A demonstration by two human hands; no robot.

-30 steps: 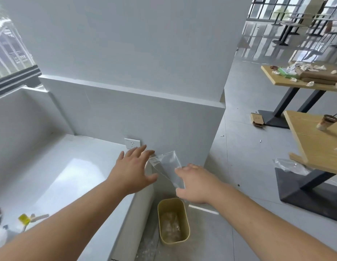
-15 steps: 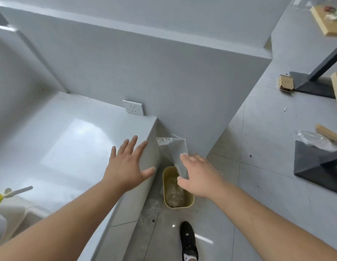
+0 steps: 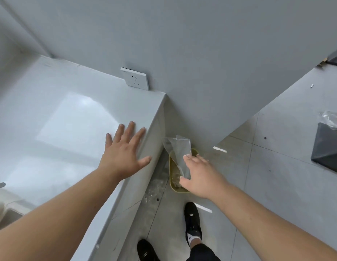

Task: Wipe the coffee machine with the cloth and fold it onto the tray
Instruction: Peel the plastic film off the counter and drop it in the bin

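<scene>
A person is standing at the end of a white counter [image 3: 51, 117], looking down, and the view is tilting lower than a second ago, so two black shoes [image 3: 192, 223] are now showing on the grey floor. The left hand [image 3: 124, 151] is hovering over the counter's edge with fingers spread and straight, holding nothing. The right hand [image 3: 199, 176] is reaching down beside the counter, its thumb and fingers pinching an empty clear plastic bag [image 3: 178, 149], and it is now lower than before, directly above a small yellow bin [image 3: 173, 187] standing on the floor against the wall. A white wall socket [image 3: 135, 79] is sitting at the counter's far corner. The bag is probably being thrown away, a side step. The coffee machine, cloth and tray are not in view, so the wiping is likely waiting
</scene>
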